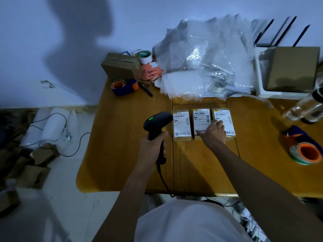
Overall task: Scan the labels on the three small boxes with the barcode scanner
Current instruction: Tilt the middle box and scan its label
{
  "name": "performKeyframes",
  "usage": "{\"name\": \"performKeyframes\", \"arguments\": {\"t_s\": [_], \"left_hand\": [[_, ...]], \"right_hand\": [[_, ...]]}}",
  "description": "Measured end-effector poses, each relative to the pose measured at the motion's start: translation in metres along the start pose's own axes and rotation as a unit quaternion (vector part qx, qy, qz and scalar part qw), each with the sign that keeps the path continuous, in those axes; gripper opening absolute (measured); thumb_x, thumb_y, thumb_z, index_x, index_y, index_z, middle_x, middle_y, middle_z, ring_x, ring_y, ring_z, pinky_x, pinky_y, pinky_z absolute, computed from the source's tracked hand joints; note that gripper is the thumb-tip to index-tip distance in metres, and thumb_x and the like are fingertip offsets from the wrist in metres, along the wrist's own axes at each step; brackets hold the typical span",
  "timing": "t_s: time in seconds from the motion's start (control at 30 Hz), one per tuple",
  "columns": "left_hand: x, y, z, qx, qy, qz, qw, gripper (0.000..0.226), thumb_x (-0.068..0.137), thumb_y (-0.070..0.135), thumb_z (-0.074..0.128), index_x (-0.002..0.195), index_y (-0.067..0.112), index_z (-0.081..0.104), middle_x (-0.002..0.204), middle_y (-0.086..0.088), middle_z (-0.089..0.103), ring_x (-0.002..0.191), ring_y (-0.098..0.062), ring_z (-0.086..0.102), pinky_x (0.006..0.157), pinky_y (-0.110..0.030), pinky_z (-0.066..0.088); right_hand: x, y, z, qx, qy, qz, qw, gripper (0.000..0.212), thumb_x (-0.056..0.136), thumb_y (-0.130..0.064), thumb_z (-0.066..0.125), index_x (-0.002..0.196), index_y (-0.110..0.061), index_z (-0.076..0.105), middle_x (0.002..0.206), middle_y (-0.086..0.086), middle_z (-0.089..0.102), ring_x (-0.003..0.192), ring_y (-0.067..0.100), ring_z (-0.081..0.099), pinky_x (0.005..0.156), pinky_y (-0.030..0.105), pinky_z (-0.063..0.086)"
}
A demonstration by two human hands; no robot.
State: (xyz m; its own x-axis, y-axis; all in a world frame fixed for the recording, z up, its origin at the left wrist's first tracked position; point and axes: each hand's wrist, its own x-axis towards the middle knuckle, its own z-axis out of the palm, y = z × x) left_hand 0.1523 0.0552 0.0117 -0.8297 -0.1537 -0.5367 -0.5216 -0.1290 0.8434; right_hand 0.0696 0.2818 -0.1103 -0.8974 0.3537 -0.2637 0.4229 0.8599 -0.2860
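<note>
A: Head view: wooden table (122, 137), three labelled boxes (181, 125) in a row mid-table.
B: Hands?
A: Right hand (214, 134) flat, open, touching middle and right boxes. Left hand (153, 145) gripping barcode scanner (157, 123), just left of them.

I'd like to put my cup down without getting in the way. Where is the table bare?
Bare wood lies on the table left of the barcode scanner, below the blue tape dispenser. Another patch sits between the three small boxes and the tape dispenser at right. The back is crowded with bubble wrap and cardboard boxes.
</note>
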Motion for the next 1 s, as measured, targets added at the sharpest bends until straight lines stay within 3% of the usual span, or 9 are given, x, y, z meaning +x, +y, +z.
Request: {"name": "performKeyframes", "arguments": {"t_s": [0.4, 0.63, 1.0], "left_hand": [[0.004, -0.001, 0.000, -0.007, 0.003, -0.005, 1.000, 0.018, 0.089, 0.025, 0.075, 0.090, 0.011, 0.064, 0.063, -0.002, 0.058, 0.048, -0.012, 0.053, 0.049, -0.024, 0.048], [0.004, -0.002, 0.002, -0.002, -0.003, -0.002, 1.000, 0.017, 0.089, 0.023, 0.075, 0.089, 0.010, 0.064, 0.063, -0.002, 0.058, 0.048, -0.013, 0.052, 0.049, -0.024, 0.048], [0.000, -0.001, 0.002, -0.004, -0.011, -0.005, 1.000, 0.018, 0.090, 0.023, 0.074, 0.084, 0.010, 0.063, 0.062, -0.002, 0.057, 0.048, -0.012, 0.053, 0.050, -0.025, 0.048]], "right_hand": [[0.003, -0.018, -0.006, -0.051, -0.073, 0.025, 0.996, 0.095, 0.090, -0.056, 0.063, 0.152, 0.005, 0.024, 0.152, 0.026, 0.037, 0.138, 0.039, 0.042, 0.106, 0.046, 0.043], [0.015, -0.013, -0.001, 0.036, -0.092, 0.053, 0.994, 0.089, 0.085, -0.048, 0.073, 0.145, 0.006, 0.034, 0.137, 0.022, 0.055, 0.126, 0.038, 0.055, 0.097, 0.044, 0.049], [0.010, -0.006, 0.009, 0.109, -0.098, 0.085, 0.986, 0.102, 0.086, -0.051, 0.071, 0.154, 0.001, 0.015, 0.143, 0.025, 0.053, 0.130, 0.042, 0.053, 0.103, 0.052, 0.048]]}}
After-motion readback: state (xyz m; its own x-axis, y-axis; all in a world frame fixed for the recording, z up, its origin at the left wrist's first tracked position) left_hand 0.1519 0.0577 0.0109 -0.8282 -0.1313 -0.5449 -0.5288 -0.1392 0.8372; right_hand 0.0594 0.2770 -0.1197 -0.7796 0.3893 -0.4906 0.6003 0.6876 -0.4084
